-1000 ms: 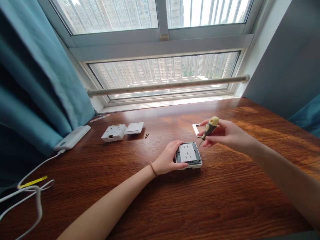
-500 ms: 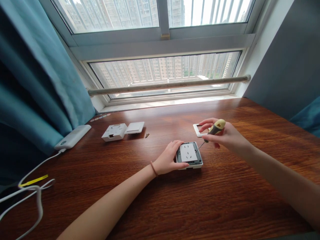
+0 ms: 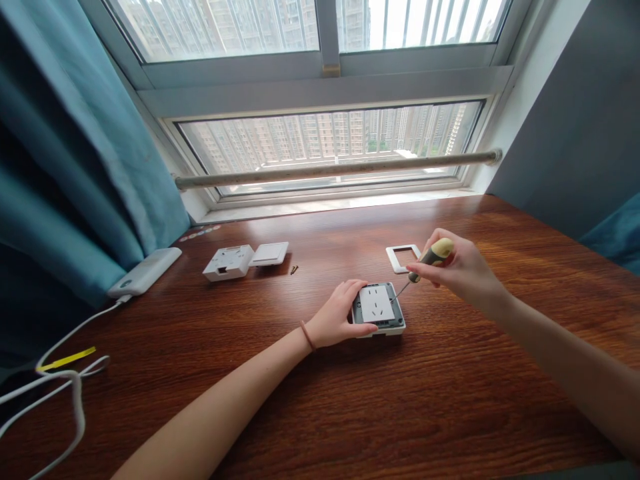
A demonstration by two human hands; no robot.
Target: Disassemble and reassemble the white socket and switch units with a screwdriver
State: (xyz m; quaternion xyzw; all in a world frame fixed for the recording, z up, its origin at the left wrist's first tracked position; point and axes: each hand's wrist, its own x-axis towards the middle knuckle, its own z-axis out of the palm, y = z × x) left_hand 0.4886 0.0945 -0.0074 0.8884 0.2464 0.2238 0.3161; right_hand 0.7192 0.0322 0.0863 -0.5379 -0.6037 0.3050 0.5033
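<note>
A white wall socket with a grey frame lies face up on its white box, on the wooden table. My left hand grips it from the left, thumb along the near edge and fingers at the far edge. In my right hand is a screwdriver with a yellow and grey handle, held tilted. Its thin shaft slants down to the left, and the tip meets the right side of the socket's grey frame. Just behind the screwdriver lies a white cover frame.
At the left stand a white mounting box, a white switch plate leaning by it, and small screws. A white power bank with a white cable lies near the blue curtain. A window is behind.
My right hand's fingers have drawn in around the screwdriver handle, uncovering more of the white cover frame. The left hand and the socket stay in place.
</note>
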